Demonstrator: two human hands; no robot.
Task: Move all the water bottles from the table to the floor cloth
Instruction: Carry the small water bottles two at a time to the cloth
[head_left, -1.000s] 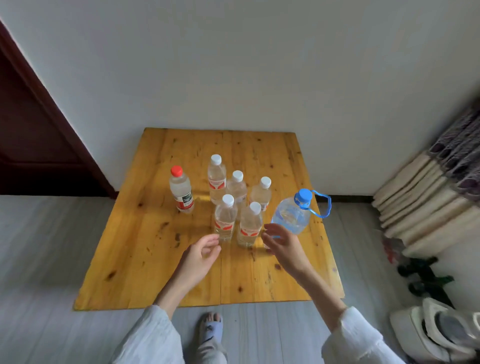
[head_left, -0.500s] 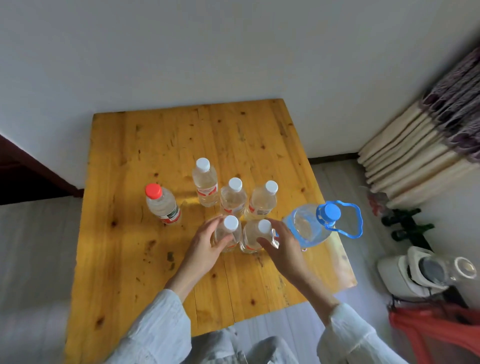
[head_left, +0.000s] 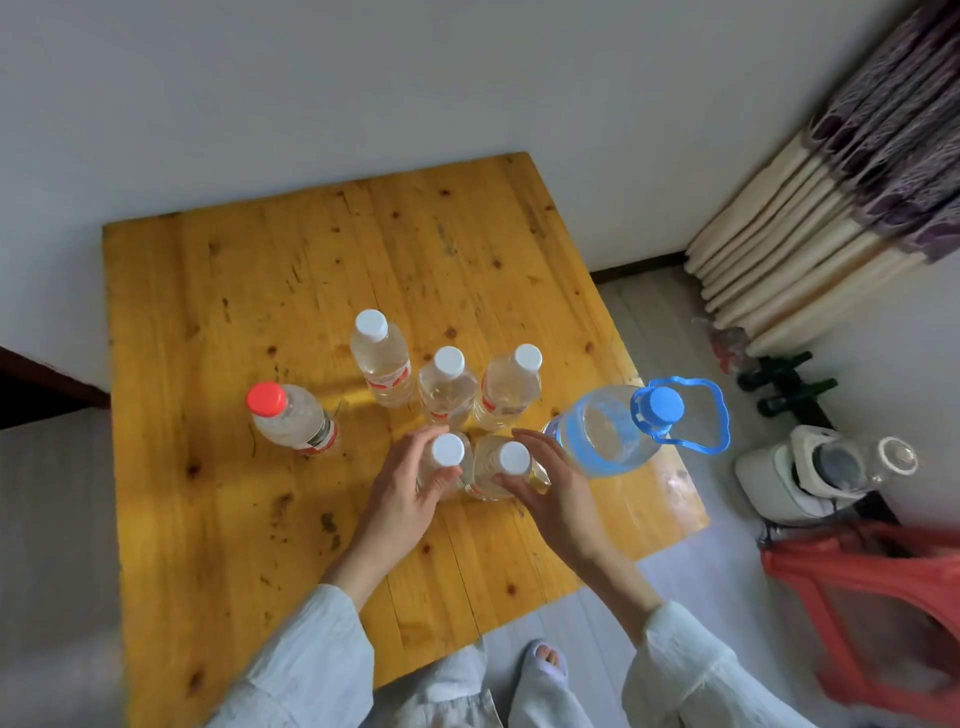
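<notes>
Several water bottles stand on the yellow wooden table (head_left: 270, 291). My left hand (head_left: 410, 491) grips the near-left white-capped bottle (head_left: 448, 451). My right hand (head_left: 550, 491) grips the near-right white-capped bottle (head_left: 511, 460). Behind them stand three more white-capped bottles (head_left: 447, 384), a red-capped bottle (head_left: 291, 415) to the left, and a large blue-capped jug (head_left: 608, 436) with a blue handle at the table's right edge. The floor cloth is out of view.
A white wall lies behind the table. To the right on the grey floor are a white appliance (head_left: 800, 478), a red plastic stool (head_left: 872, 597), dark dumbbells (head_left: 789, 379) and folded curtains (head_left: 831, 228). My slippered foot (head_left: 545, 670) is below the table's near edge.
Both hands have reached forward from the table's bare front and closed round the two nearest bottles. The view has moved closer and tilted down over the table.
</notes>
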